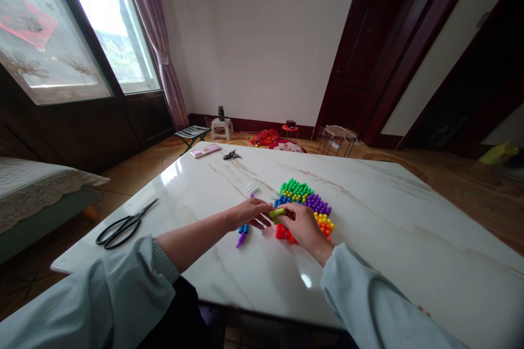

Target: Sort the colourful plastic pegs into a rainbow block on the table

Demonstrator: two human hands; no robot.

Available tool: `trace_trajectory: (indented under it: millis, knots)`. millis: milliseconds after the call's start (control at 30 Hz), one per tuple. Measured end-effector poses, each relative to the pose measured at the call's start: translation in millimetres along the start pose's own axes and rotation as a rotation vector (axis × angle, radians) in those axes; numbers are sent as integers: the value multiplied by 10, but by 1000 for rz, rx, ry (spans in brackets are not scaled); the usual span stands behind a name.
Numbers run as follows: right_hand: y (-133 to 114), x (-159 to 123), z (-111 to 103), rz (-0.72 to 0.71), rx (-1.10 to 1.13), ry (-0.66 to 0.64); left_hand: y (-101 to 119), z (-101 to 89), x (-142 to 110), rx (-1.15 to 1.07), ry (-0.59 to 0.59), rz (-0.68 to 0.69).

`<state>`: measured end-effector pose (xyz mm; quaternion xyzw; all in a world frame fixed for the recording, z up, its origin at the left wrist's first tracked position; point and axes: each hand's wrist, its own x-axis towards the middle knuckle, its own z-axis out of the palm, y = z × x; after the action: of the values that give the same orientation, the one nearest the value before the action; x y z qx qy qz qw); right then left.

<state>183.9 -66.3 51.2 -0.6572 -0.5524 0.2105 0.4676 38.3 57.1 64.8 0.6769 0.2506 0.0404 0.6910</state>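
Over the near middle of the table, a small yellow-green plastic piece (277,213) sits between my two hands. The fingers of my right hand (302,223) pinch its right side. At its left end are the thumb and forefinger of my left hand (251,214), the other fingers loosely stretched. Red plastic pieces (282,232) lie under my right hand. Just beyond are groups of beads: green (297,187), purple (318,204), blue (282,202) and yellow-orange (325,223), partly hidden by that hand. Beside my left hand lie purple (241,240) and blue tube-like pieces (244,228).
Black-handled scissors (125,224) lie at the left of the marble-patterned table (393,240). A pink phone-like object (205,150) and a small black tool (232,155) are near the far edge. White pieces (252,188) lie beyond my left hand. Stools (221,128) stand past the table.
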Motion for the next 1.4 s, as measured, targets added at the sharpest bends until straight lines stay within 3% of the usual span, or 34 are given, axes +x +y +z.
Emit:
trace_trajectory:
  millis: [133, 267, 367, 500, 600, 767, 967, 1233, 1300, 1400]
  knots:
    - [-43, -25, -21, 113, -186, -85, -36, 16, -11, 455, -84, 239]
    - [-239, -132, -32, 54, -532, -147, -147, 44, 58, 664, -61, 292]
    - [-465, -293, -11, -7, -656, -186, -197, -35, 214, 818, 156, 300]
    - [-764, -549, 78, -94, -588, -303, -178, -258, 571, 861, 500, 253]
    - [-891, -657, 160, -157, -555, -414, -215, -347, 886, 824, 631, 191]
    - [-875, -647, 234, -187, -606, -526, -463, -277, 1265, 740, 756, 135]
    - [-791, -625, 169, -204, -626, -481, -647, -245, 1353, 647, 751, 132]
    - [-770, -632, 155, -231, -623, -465, -586, -203, 1378, 585, 675, 130]
    - [-770, -647, 141, -234, -619, -466, -476, -289, 1336, 594, 647, 116]
    - [-787, -673, 104, -231, -608, -488, -186, -597, 1201, 643, 624, 96]
